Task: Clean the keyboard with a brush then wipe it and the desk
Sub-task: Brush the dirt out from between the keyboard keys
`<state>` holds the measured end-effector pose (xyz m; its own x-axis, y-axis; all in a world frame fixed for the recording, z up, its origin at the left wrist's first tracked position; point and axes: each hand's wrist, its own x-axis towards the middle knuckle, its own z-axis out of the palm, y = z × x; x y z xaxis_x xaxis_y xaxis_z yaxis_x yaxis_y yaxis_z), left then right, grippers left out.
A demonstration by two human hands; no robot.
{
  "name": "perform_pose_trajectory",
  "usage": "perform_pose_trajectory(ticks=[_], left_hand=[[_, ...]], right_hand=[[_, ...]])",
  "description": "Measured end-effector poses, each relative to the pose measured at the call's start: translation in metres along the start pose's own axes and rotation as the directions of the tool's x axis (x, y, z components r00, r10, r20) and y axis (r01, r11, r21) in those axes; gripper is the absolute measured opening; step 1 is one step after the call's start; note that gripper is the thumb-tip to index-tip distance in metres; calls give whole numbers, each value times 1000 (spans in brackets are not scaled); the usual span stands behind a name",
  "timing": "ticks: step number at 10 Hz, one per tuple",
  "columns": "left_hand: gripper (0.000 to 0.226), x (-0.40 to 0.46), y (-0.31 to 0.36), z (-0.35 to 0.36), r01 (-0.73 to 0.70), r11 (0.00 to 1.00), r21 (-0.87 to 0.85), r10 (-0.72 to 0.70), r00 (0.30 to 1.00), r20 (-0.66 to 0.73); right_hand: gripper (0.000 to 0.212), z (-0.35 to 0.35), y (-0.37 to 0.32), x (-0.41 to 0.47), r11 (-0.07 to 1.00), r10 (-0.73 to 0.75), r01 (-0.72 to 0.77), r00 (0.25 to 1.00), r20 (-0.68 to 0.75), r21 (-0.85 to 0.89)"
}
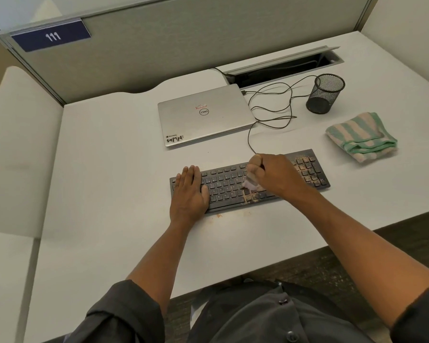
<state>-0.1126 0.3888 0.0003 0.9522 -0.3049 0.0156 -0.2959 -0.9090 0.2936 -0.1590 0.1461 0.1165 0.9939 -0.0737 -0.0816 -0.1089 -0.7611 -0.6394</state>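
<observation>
On the white bench (109, 169), the left hand (190, 191) lies flat, its grip released, on the nine-o'clock end of the dusty black keyboard (233, 186), while the right hand (275, 178) has its grip clenched round a brush (252, 180) whose bristles touch the middle keys, with a striped cloth (360, 136) at two o'clock.

Right hand (274, 177) grips brush (252, 179) on dusty keyboard (228, 184); left hand (190, 191) flat on it.
</observation>
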Motion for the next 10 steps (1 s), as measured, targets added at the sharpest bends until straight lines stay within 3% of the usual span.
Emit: perform_pose_trajectory(ticks=[1, 2, 3, 4, 5, 6, 7, 9, 10], left_hand=[[71, 0, 0, 1, 1, 1000, -4, -1, 1000, -4], [73, -1, -1, 1, -1, 1000, -5, 1, 1000, -3], [74, 0, -1, 1, -5, 1000, -2, 5, 1000, -17], [74, -1, -1, 1, -3, 1000, -1, 3, 1000, -18], [74, -1, -1, 2, -4, 1000, -5, 4, 1000, -12], [74, 0, -1, 2, -6, 1000, -6, 6, 1000, -19], [75, -1, -2, 2, -5, 1000, -7, 5, 1000, -16], [76, -1, -1, 1, -10, 1000, -11, 10, 1000, -16], [77, -1, -1, 1, -11, 1000, -11, 11, 1000, -20]], right_hand=[[31, 13, -6, 2, 995, 2, -4, 1000, 19, 105], [24, 17, -1, 1, 992, 86, -85, 996, -9, 96], [17, 10, 7, -2, 990, 140, -135, 975, -173, 38], [16, 6, 4, -3, 988, 150, -141, 970, -193, 59], [15, 14, 0, -11, 963, 190, -179, 981, -33, 202], [16, 19, 4, -14, 976, 182, -172, 981, -65, 130], [20, 14, 10, -12, 985, 164, -172, 957, -237, -11], [18, 26, -3, -23, 970, 115, -70, 975, -188, 231], [19, 30, -3, -21, 990, 35, -8, 979, -199, 139]])
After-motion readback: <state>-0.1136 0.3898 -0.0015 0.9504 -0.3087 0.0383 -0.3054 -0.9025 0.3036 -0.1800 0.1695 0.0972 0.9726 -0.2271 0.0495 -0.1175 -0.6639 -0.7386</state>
